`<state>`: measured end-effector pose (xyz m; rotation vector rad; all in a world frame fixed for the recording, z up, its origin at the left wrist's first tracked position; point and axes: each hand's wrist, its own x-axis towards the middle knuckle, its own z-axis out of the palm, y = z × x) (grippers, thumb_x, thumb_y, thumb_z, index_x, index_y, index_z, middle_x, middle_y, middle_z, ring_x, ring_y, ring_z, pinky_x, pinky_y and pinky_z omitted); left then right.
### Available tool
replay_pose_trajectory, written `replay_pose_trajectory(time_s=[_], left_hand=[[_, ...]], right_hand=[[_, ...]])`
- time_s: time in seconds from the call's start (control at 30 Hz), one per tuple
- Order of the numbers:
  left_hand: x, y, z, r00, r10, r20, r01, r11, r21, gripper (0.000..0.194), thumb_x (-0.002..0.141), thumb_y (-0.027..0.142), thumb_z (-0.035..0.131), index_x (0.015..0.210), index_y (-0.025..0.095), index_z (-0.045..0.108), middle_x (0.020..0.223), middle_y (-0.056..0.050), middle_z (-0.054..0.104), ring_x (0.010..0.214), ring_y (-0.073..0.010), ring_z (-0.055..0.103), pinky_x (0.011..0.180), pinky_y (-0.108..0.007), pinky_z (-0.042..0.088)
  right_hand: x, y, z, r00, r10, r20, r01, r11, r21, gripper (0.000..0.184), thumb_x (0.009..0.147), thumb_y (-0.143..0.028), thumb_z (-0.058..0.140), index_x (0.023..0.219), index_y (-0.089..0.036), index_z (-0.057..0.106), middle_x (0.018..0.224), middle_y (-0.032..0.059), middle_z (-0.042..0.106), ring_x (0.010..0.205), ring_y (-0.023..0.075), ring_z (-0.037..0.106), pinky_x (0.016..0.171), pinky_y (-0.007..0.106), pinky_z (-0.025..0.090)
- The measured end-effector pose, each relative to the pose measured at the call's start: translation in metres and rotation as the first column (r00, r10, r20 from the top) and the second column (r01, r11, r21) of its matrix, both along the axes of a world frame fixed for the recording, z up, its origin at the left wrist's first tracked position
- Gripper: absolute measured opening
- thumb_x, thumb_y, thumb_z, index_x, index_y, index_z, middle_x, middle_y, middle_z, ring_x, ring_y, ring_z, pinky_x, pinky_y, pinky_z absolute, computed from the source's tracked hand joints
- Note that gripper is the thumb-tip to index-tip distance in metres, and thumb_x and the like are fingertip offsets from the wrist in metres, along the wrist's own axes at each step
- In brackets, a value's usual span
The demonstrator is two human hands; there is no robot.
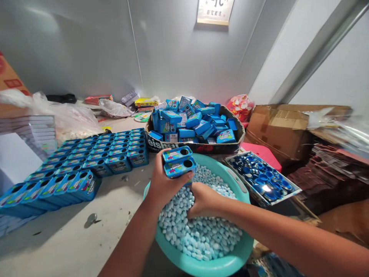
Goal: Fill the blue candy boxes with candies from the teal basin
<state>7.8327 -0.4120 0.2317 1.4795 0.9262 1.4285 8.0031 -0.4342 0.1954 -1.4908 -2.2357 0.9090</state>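
My left hand [167,181] is closed around two blue candy tins [179,167], held side by side over the basin's far left part. Each tin has a round dark hole in its top. Below them, a turquoise basin [245,246] holds a heap of small pale-blue candies [198,240]. My right hand [203,200] is dug into that heap, just under the tins, with its fingers curled in among the candies. Its fingertips are hidden.
Rows of blue tins [115,154] stand on the table [115,215] at left. Behind the basin, a cardboard tray [198,148] is piled with more tins. Right of the basin lies a box of blue lids [263,177]. A loose metal disc [91,219] rests at front left.
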Motion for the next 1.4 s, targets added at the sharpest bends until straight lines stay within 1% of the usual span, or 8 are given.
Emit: replay_pose_trajectory(time_s=[0.3, 0.5, 0.63, 0.8, 0.9, 1.03, 1.3, 1.4], left_hand=[[-0.013, -0.007, -0.011, 0.989, 0.143, 0.040, -0.140, 0.987, -0.078, 0.086, 0.063, 0.043, 0.095, 0.132, 0.023, 0.048, 0.118, -0.007, 0.070, 0.100, -0.0226, 0.073, 0.084, -0.030, 0.061], [-0.016, -0.009, -0.013, 0.995, 0.088, -0.041, -0.090, 0.994, -0.057, 0.084, 0.068, 0.042, 0.092, 0.135, 0.024, 0.046, 0.124, -0.009, 0.068, 0.106, -0.0250, 0.072, 0.088, -0.034, 0.059], [-0.016, -0.013, -0.013, 0.990, -0.048, -0.134, 0.042, 0.998, -0.052, 0.078, 0.075, 0.037, 0.088, 0.138, 0.025, 0.043, 0.129, -0.009, 0.067, 0.111, -0.0246, 0.070, 0.094, -0.036, 0.056], [-0.017, -0.015, -0.010, 0.959, -0.133, -0.251, 0.109, 0.988, -0.105, 0.076, 0.071, 0.037, 0.090, 0.133, 0.024, 0.047, 0.128, -0.010, 0.068, 0.113, -0.0289, 0.070, 0.100, -0.043, 0.054], [-0.019, -0.013, -0.010, 0.945, -0.177, -0.273, 0.146, 0.980, -0.132, 0.077, 0.070, 0.034, 0.090, 0.134, 0.026, 0.048, 0.127, -0.008, 0.070, 0.114, -0.0296, 0.069, 0.100, -0.044, 0.053], [-0.022, -0.010, -0.012, 0.930, -0.192, -0.314, 0.163, 0.980, -0.118, 0.078, 0.072, 0.038, 0.089, 0.137, 0.027, 0.046, 0.129, -0.007, 0.069, 0.116, -0.0289, 0.068, 0.100, -0.042, 0.052], [-0.022, -0.011, -0.014, 0.920, -0.203, -0.335, 0.183, 0.979, -0.091, 0.080, 0.076, 0.044, 0.087, 0.141, 0.028, 0.043, 0.130, -0.005, 0.069, 0.118, -0.0263, 0.067, 0.097, -0.034, 0.052], [-0.019, -0.013, -0.014, 0.920, -0.179, -0.349, 0.151, 0.983, -0.106, 0.081, 0.074, 0.044, 0.088, 0.140, 0.027, 0.044, 0.130, -0.005, 0.068, 0.118, -0.0267, 0.067, 0.097, -0.035, 0.051]], right_hand=[[0.007, -0.001, 0.005, 0.992, 0.022, -0.126, -0.013, 0.997, 0.071, 0.033, 0.062, -0.016, 0.070, 0.093, -0.022, 0.077, 0.089, -0.0025, 0.076, 0.086, 0.0231, 0.068, 0.079, 0.028, 0.048], [0.020, -0.007, 0.013, 0.965, -0.101, -0.241, 0.125, 0.988, 0.089, 0.024, 0.063, -0.017, 0.066, 0.086, -0.020, 0.071, 0.080, -0.0015, 0.067, 0.071, 0.0165, 0.056, 0.063, 0.026, 0.040], [0.025, -0.011, 0.040, 0.830, -0.172, -0.530, 0.208, 0.978, 0.008, 0.013, 0.066, -0.020, 0.069, 0.079, -0.019, 0.067, 0.073, -0.0015, 0.062, 0.066, 0.0142, 0.053, 0.058, 0.025, 0.040], [0.018, -0.005, 0.084, 0.629, -0.207, -0.749, 0.245, 0.968, -0.062, 0.018, 0.064, -0.022, 0.076, 0.078, -0.020, 0.065, 0.066, -0.0028, 0.063, 0.056, 0.0122, 0.052, 0.046, 0.022, 0.038], [0.003, 0.008, 0.095, 0.487, -0.198, -0.851, 0.246, 0.966, -0.084, 0.024, 0.063, -0.023, 0.081, 0.079, -0.021, 0.064, 0.070, -0.0035, 0.064, 0.055, 0.0124, 0.056, 0.045, 0.022, 0.040], [-0.019, 0.026, 0.086, 0.358, -0.172, -0.918, 0.272, 0.959, -0.074, 0.026, 0.063, -0.021, 0.084, 0.079, -0.021, 0.064, 0.073, -0.0043, 0.064, 0.055, 0.0118, 0.057, 0.048, 0.023, 0.044], [-0.026, 0.033, 0.063, 0.241, -0.150, -0.959, 0.350, 0.935, -0.058, 0.024, 0.071, -0.023, 0.083, 0.082, -0.023, 0.061, 0.075, -0.0052, 0.064, 0.058, 0.0115, 0.060, 0.058, 0.024, 0.046], [-0.025, 0.034, 0.061, 0.245, -0.155, -0.957, 0.370, 0.927, -0.055, 0.023, 0.072, -0.024, 0.083, 0.083, -0.022, 0.062, 0.076, -0.0048, 0.064, 0.062, 0.0126, 0.062, 0.061, 0.025, 0.048]])
